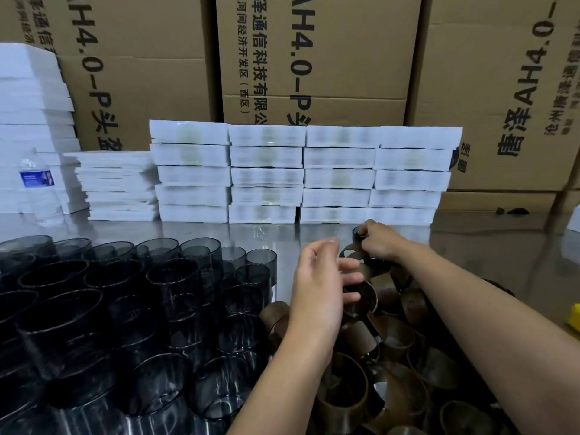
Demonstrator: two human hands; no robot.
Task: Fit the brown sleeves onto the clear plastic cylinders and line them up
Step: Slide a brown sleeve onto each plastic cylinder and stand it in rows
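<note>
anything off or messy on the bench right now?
Nothing spilled or broken that I can see. The brown sleeves lie in a loose heap, some tipped on their sides, while the cylinders stand upright at the left. The water bottle stands upright by the white stacks.

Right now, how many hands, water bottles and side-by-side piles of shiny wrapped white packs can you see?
Hands: 2, the left hand and the right hand
Water bottle: 1
Piles of wrapped white packs: 4
Total: 7
</note>
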